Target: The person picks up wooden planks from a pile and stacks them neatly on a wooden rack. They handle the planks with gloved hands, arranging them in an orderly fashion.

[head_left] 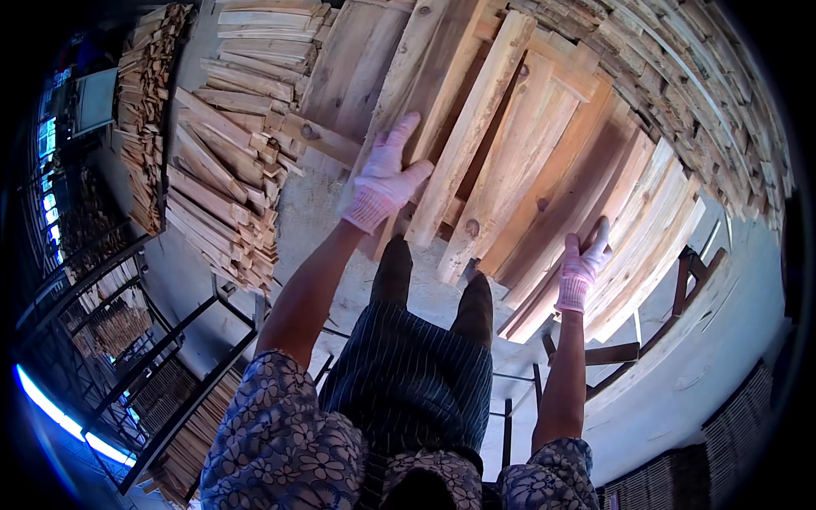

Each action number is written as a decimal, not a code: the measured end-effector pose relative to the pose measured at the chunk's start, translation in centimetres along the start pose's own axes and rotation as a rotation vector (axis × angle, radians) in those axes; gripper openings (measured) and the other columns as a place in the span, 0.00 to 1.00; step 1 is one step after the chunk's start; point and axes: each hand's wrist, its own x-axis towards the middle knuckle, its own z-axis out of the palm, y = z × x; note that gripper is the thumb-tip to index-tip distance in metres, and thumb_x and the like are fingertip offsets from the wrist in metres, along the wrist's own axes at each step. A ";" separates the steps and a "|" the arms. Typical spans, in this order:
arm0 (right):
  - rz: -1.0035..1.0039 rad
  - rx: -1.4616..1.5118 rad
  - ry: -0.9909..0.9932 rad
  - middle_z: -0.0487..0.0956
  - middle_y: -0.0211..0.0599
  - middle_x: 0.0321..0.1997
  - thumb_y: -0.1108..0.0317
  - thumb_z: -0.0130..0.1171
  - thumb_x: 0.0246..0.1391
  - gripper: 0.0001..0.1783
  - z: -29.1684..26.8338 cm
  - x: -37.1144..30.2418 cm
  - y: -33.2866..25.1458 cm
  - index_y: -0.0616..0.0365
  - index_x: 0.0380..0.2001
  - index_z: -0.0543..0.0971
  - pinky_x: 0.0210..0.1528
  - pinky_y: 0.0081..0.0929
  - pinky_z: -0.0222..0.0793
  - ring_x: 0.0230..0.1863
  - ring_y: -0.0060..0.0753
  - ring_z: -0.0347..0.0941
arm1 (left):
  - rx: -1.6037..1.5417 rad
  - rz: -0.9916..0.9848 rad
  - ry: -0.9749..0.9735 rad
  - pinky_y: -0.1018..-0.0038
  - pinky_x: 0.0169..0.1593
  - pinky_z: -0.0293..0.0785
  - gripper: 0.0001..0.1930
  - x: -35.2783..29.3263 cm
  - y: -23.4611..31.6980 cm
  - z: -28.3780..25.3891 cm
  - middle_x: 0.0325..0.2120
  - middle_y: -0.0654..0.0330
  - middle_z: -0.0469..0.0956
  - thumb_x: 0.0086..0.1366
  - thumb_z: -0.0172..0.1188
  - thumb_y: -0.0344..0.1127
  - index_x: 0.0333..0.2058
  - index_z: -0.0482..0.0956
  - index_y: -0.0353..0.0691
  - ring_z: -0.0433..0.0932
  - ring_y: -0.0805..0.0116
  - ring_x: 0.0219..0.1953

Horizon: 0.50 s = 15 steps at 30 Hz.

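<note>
Both my hands wear pale pink work gloves. My left hand (391, 177) lies on a long wooden board (433, 93), its thumb spread away from the fingers. Farther right, my right hand (584, 263) rests at the near part of a row of boards (642, 238), thumb and fingers apart. Between the hands, more boards lie side by side, among them a narrow plank (476, 119) with rough edges and a wider knotted plank (510, 161). Dark gaps show between some of them. What the undersides of my fingers touch is hidden.
Short wood pieces (225, 212) are piled on the left, with another tall stack (144, 110) beyond. Stacked timber (705, 93) curves along the far right. A dark metal frame (183, 340) stands at lower left, and a metal stand (616, 354) shows below the right-hand boards.
</note>
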 end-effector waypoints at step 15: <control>-0.011 -0.101 -0.105 0.65 0.56 0.56 0.60 0.63 0.57 0.46 1.3 1.1 0.1 0.33 0.74 0.51 0.58 0.54 0.66 0.57 0.61 0.65 | 0.411 0.069 0.163 0.51 0.61 0.68 0.37 5.0 -5.0 -2.1 0.51 0.39 0.69 0.58 0.66 0.38 0.66 0.62 0.54 0.69 0.36 0.56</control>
